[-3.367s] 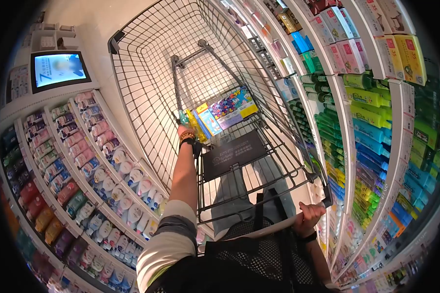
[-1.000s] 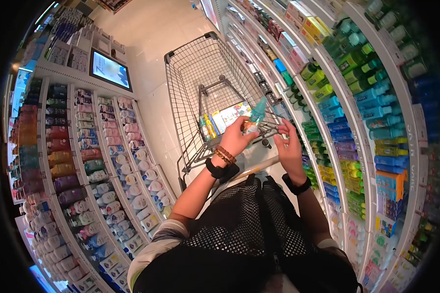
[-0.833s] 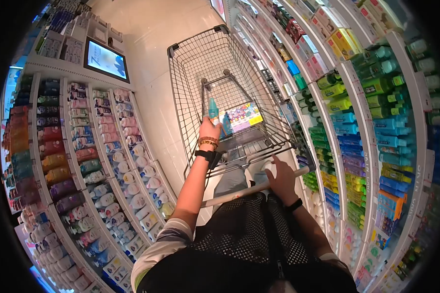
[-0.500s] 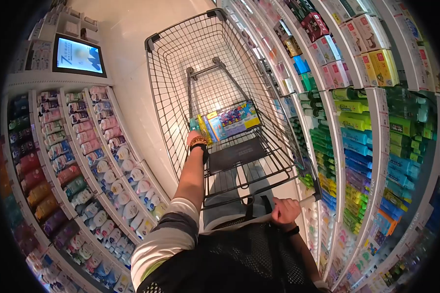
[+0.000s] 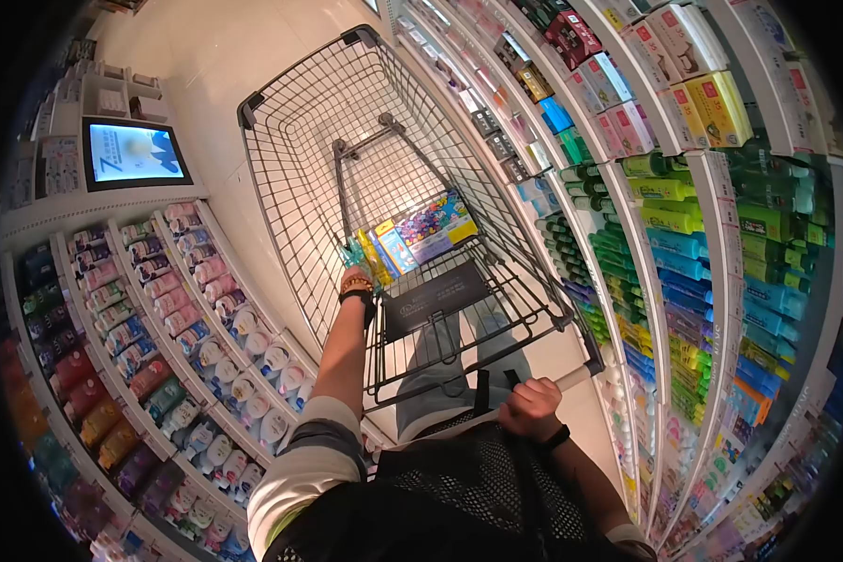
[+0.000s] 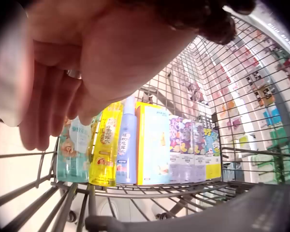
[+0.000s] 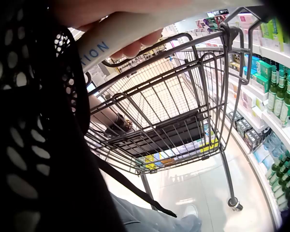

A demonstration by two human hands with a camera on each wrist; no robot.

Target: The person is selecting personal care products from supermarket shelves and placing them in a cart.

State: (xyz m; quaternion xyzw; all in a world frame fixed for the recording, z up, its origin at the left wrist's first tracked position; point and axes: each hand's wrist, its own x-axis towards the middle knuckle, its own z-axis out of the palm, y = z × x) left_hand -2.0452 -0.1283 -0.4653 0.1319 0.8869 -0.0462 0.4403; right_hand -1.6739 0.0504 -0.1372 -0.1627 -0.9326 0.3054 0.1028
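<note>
My left hand (image 5: 357, 278) reaches down into the shopping cart, at the left end of a row of goods. In the left wrist view its fingers (image 6: 55, 106) hang loosely, overlapping the top of a teal bottle with a rose label (image 6: 73, 162). That bottle stands upright beside a yellow bottle (image 6: 104, 150), a periwinkle bottle (image 6: 127, 152) and a yellow-edged box (image 6: 154, 145). Colourful purple packs (image 6: 183, 154) finish the row. My right hand (image 5: 532, 409) grips the cart handle (image 5: 576, 377), its fingers curled over the bar.
The wire cart (image 5: 272, 206) has a dark fold-down panel (image 5: 436, 298) near the handle. Shelves of bottles (image 5: 674, 272) curve close along the right, and shelves of pouches and pump bottles (image 5: 150, 384) along the left. A lit screen (image 5: 136, 153) stands at the back left.
My left hand has carried the teal bottle from above the handle down to the row's left end in the cart. My right hand, raised and open before, has come to hold the handle.
</note>
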